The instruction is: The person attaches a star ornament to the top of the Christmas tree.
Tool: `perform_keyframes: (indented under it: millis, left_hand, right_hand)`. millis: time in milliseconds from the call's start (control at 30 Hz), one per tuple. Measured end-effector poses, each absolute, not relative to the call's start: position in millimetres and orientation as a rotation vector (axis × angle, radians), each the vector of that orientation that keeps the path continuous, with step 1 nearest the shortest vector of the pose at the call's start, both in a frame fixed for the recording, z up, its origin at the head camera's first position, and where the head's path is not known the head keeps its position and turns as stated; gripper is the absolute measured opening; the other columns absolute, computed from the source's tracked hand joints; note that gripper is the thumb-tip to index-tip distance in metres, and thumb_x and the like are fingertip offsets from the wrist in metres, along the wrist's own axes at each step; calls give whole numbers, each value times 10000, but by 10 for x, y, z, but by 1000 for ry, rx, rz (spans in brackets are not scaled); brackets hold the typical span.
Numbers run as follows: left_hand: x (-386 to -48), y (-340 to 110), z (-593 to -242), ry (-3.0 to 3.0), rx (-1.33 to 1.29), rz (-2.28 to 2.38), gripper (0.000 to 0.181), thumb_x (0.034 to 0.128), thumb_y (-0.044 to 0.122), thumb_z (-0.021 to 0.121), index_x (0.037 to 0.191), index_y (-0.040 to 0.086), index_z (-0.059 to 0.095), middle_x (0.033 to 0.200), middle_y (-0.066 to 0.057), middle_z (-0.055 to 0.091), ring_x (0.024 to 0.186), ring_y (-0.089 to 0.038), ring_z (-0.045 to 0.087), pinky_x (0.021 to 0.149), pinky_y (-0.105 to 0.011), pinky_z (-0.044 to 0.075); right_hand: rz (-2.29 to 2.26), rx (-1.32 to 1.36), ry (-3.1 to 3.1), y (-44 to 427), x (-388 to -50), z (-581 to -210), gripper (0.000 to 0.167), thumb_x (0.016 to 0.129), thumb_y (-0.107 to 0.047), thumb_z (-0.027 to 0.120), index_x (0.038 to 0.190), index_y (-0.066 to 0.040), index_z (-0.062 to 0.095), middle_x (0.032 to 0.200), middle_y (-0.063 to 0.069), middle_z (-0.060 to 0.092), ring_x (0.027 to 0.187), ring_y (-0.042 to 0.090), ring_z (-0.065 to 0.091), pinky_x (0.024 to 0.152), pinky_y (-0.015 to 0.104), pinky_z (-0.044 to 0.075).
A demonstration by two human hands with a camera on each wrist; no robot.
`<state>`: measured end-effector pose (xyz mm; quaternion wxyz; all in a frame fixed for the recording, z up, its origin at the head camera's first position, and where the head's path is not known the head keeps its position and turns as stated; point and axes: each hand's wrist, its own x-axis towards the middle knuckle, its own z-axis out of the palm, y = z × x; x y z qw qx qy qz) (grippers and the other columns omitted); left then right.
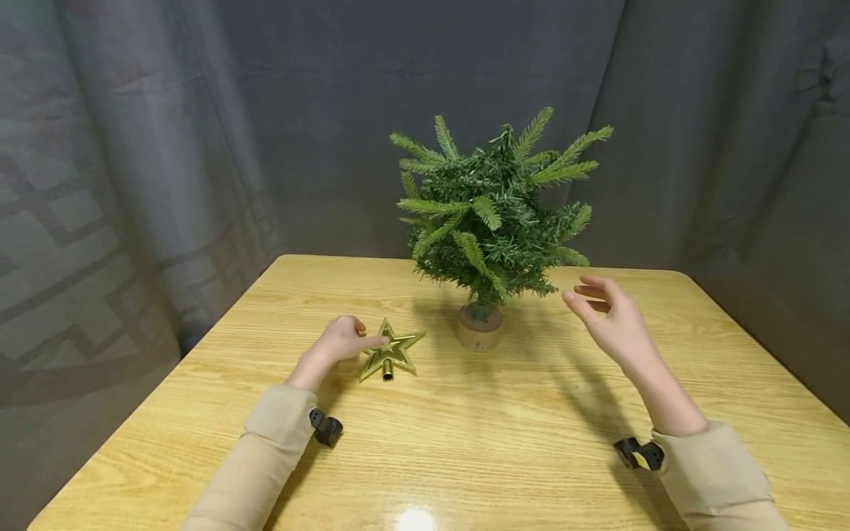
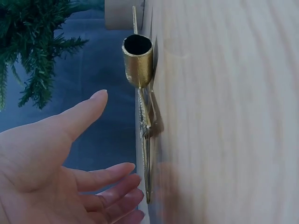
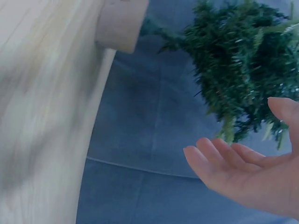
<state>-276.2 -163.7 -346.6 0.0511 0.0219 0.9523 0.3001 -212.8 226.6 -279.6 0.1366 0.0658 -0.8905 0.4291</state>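
A gold star tree topper [image 1: 390,351] lies flat on the wooden table, its hollow socket [image 2: 139,60] pointing toward the near edge. At the star's left side is my left hand [image 1: 341,340]. Its thumb reaches above the star, and in the left wrist view the thumb and fingers are spread with nothing gripped. A small artificial Christmas tree [image 1: 494,214] stands upright on a round wooden base [image 1: 479,329] behind and right of the star. My right hand [image 1: 614,321] hovers right of the tree, fingers relaxed and slightly bent, holding nothing.
The light wooden table [image 1: 465,442] has its far edge just behind the tree. Dark grey curtains [image 1: 319,133] hang behind it and along both sides. Long tree branches spread out toward my right hand.
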Motion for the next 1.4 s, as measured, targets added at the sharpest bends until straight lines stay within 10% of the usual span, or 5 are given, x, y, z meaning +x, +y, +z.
perform_keyframes:
  millis: [200,300,767,1400]
  left_hand:
    - [-2766,-1601,-3444,2867,44,873,670,809,441,706,1187,-87,540,1243,-250,554,1149,-376,530,963,-463,481]
    - [-2778,-1599,-3447,2869,58,829,654,802,424,719,1172,-89,554,1226,-249,560,1165,-395,515,979,-474,469]
    - [-2828,-1570,-3387,2880,113,596,598,740,418,779,1074,-48,608,1177,-190,599,1027,-306,553,917,-430,499]
    - [-2870,-1575,-3337,2789,101,572,545,745,404,780,1028,-8,562,1052,-127,597,988,-273,568,919,-419,487]
  right_hand:
    - [1382,236,-2521,2210,-2075,-2700,624,967,-406,479,1427,-11,331,1344,240,476,998,-5,556,759,90,493]
    - [1444,264,-2477,2176,-2043,-2651,608,968,-385,486,1412,6,348,1308,230,479,902,-153,498,773,62,494]
    - [1460,306,-2369,2182,-2045,-2439,522,962,-325,521,1315,52,445,978,-204,562,871,-79,594,767,106,529]
    - [1384,295,-2319,2089,-2075,-1931,457,926,-360,569,1180,19,564,851,-240,635,783,-68,635,738,140,547]
